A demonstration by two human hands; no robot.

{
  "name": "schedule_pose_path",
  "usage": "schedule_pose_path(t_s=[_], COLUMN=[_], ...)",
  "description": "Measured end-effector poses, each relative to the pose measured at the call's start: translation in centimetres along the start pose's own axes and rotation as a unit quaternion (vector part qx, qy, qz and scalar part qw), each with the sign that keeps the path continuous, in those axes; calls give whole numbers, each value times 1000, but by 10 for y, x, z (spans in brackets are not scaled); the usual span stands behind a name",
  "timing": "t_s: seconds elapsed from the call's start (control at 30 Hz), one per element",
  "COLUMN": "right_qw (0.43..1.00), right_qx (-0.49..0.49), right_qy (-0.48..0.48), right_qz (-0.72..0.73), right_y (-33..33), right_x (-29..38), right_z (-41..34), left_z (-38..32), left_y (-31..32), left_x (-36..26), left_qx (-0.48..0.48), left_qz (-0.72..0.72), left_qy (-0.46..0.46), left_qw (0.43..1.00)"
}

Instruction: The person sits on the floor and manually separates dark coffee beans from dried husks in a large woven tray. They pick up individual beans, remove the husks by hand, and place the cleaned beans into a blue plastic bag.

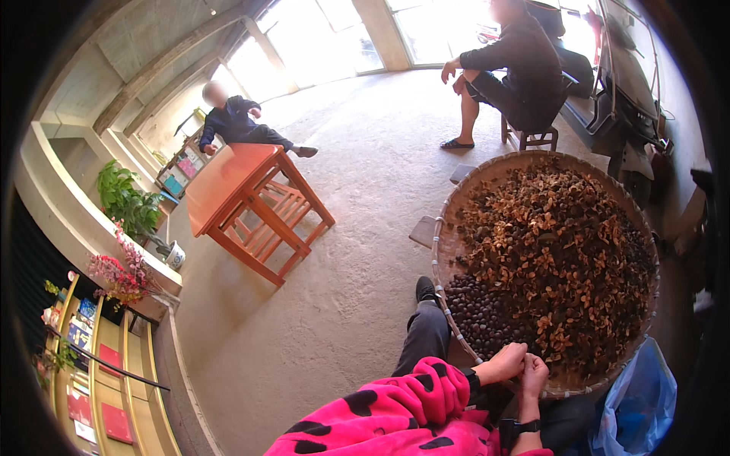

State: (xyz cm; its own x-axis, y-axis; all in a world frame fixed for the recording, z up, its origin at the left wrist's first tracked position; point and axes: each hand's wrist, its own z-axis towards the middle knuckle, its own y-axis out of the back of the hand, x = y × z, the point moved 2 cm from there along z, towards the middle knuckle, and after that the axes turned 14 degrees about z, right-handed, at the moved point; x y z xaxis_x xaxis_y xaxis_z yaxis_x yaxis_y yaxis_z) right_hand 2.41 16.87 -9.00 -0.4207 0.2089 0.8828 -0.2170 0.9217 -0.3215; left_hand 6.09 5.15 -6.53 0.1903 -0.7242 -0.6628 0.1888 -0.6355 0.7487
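Note:
My left hand (pixel 506 363) and my right hand (pixel 534 374) meet at the near rim of a large round woven bamboo tray (pixel 450 239). Their fingers are bent in together, and anything pinched between the fingertips is too small or hidden to make out. A heap of dry brown split husks (pixel 559 256) covers most of the tray. Dark round seeds (pixel 485 308) form a separate pile on its near left side, just beyond my left hand. Both wrists wear black bands.
A blue plastic bag (pixel 641 393) stands right of my knee. Beyond the tray, a person (pixel 513 74) sits on a low wooden stool (pixel 530 138); another person (pixel 234 122) sits behind a wooden table (pixel 239 176). A motor scooter (pixel 627 125) lines the right wall, shelves (pixel 108 376) the left.

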Motion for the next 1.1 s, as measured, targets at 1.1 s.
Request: schedule_pose_path(t_s=[1.1], right_qw=[956], right_qx=[45], right_qy=[-105], right_qz=[268], right_y=[-18], right_x=[32], right_z=[-16], left_z=[-11], left_y=[57], left_x=[31], left_qx=[96], left_qz=[-780], left_qy=[220], left_qw=[578])
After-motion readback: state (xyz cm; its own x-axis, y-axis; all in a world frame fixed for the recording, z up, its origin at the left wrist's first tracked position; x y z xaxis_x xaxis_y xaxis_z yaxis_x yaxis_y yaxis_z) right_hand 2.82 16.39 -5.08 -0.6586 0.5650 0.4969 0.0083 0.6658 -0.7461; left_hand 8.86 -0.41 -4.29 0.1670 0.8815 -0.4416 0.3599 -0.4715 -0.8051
